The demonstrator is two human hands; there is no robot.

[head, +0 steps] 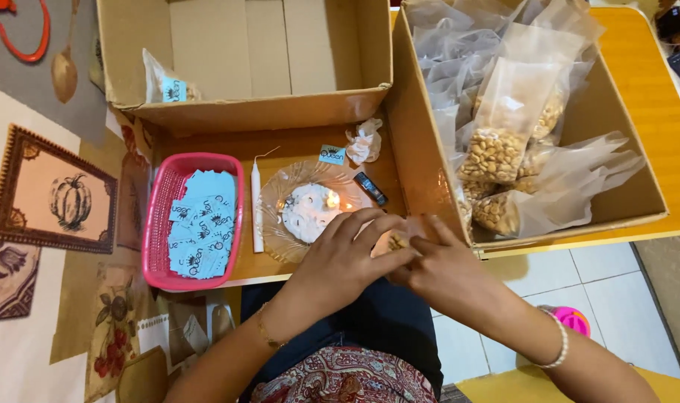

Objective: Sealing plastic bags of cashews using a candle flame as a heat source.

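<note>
My left hand (347,261) and my right hand (444,272) meet at the table's front edge, both pinching a small clear bag of peanuts (397,240) between the fingertips. Just behind them a lit candle stub (331,198) burns on a clear glass plate (280,239) coated with white wax. An unlit white candle (256,205) lies to the left of the plate. A pink basket (161,224) holds several light blue paper labels (202,224).
A cardboard box (624,149) at right holds several clear bags of peanuts (497,153). Another cardboard box (243,112) at the back holds one labelled bag (164,86). A lighter (370,188), a loose blue label (332,154) and crumpled plastic (365,140) lie on the orange table.
</note>
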